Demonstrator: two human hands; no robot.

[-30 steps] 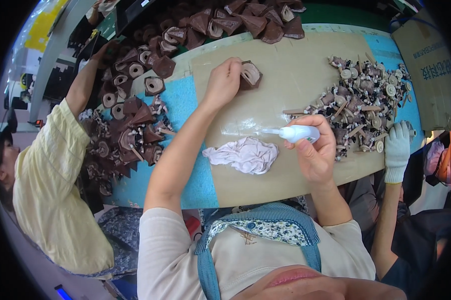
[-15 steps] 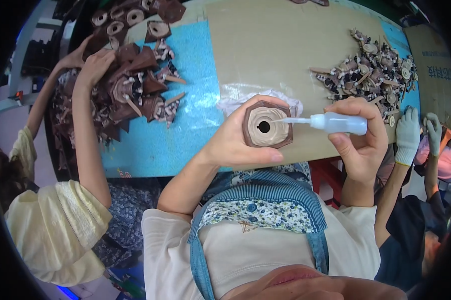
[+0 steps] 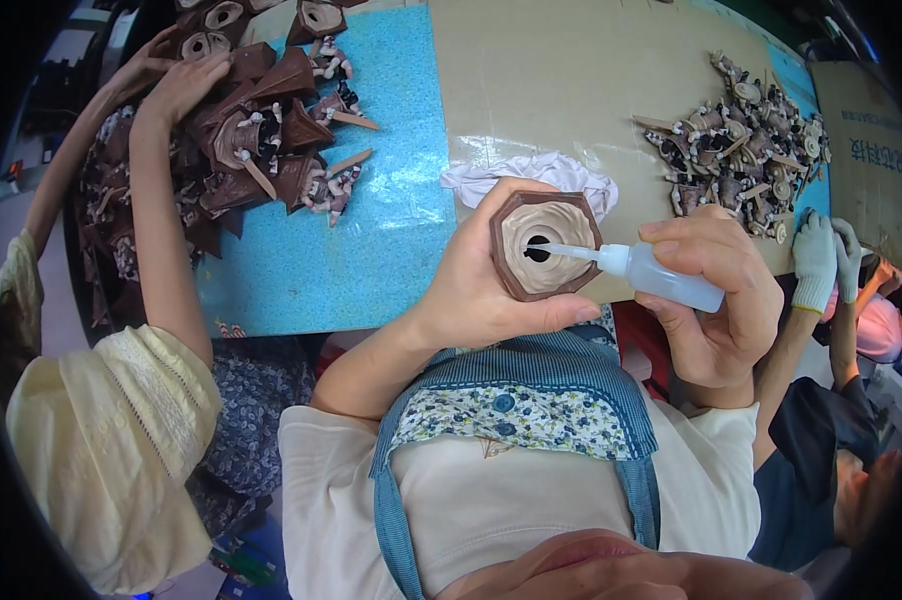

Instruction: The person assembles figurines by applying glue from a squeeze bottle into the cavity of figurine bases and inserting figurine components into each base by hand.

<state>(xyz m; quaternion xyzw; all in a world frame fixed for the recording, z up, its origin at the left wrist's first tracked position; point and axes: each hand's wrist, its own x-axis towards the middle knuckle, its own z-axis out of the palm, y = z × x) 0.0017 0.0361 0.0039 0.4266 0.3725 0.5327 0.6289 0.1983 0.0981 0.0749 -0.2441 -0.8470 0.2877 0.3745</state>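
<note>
Since half a second ago, you are bringing the brown hexagonal piece (image 3: 544, 245) closer; left hand (image 3: 481, 290) is cupping it face-up above the bench (image 3: 571, 90), right hand (image 3: 716, 300) is gripping the glue bottle (image 3: 661, 275), nozzle entering its centre hole. Beyond: white cloth (image 3: 531, 172).

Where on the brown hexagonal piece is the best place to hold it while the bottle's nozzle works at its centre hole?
By the outer brown rim of the hexagonal piece, from its left and underside, as the left hand does. That leaves the recessed face and hole open to the squeeze bottle.
</note>
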